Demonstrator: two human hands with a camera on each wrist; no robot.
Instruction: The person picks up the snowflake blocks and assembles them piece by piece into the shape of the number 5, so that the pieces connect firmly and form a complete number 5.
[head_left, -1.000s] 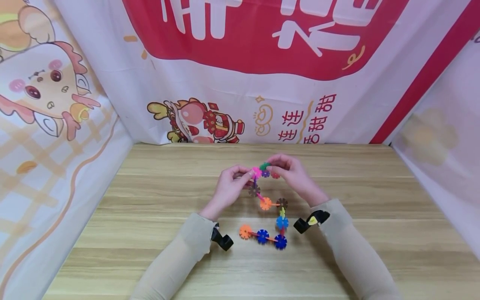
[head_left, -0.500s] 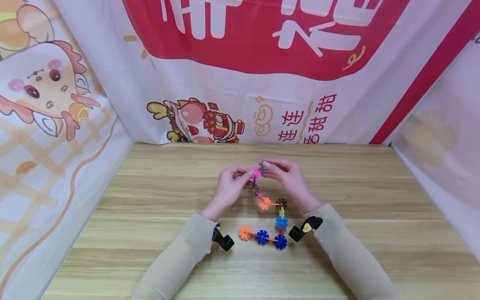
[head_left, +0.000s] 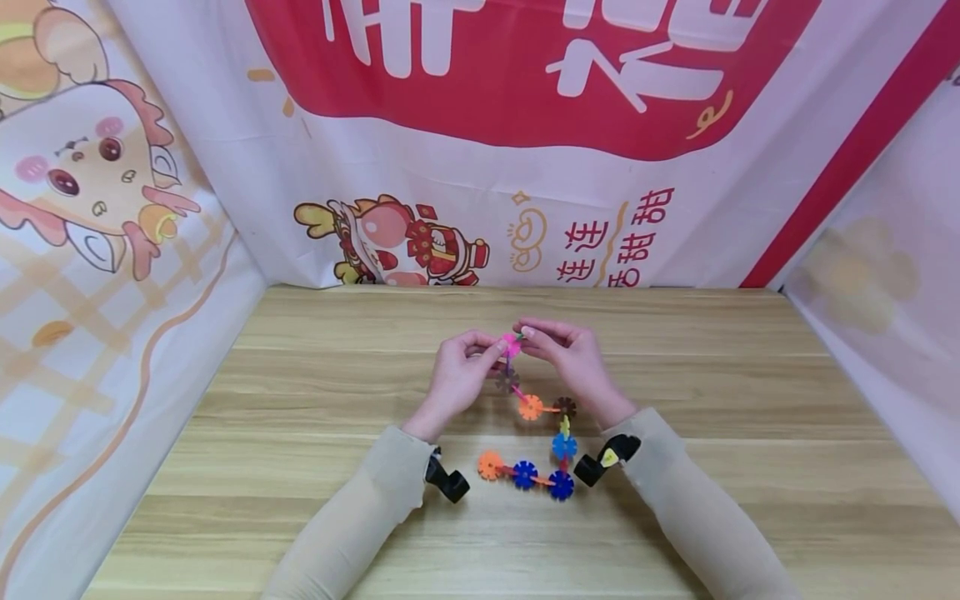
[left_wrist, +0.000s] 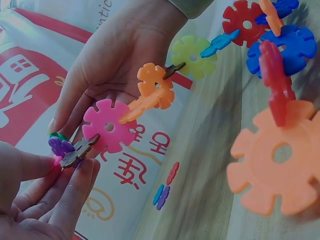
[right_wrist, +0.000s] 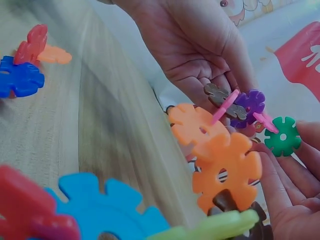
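My left hand (head_left: 465, 371) pinches the bright pink snowflake disc (head_left: 512, 345) at the upper end of a linked chain. Between my right hand's (head_left: 573, 358) thumb and fingers is a green snowflake disc (right_wrist: 283, 136), its slotted edge meeting the pink one; how deep it sits cannot be told. From there the chain runs through a purple disc (right_wrist: 250, 102), a brown disc (head_left: 507, 381) and an orange disc (head_left: 531, 407). It bends past a dark brown disc (head_left: 564, 407) and a light blue disc (head_left: 565, 446) to dark blue ones (head_left: 560, 485), ending at an orange disc (head_left: 491, 465).
Several loose discs (left_wrist: 162, 196), red, blue and purple, lie on the wooden table (head_left: 337, 400) in the left wrist view; my right hand hides them in the head view. A printed cloth (head_left: 450, 167) stands behind the table's far edge. Both wrists carry black cameras (head_left: 447, 481).
My right hand has moved left, bringing the green disc against the pink one and turning it edge-on. It now covers the loose discs that showed behind. My left hand has stayed still.
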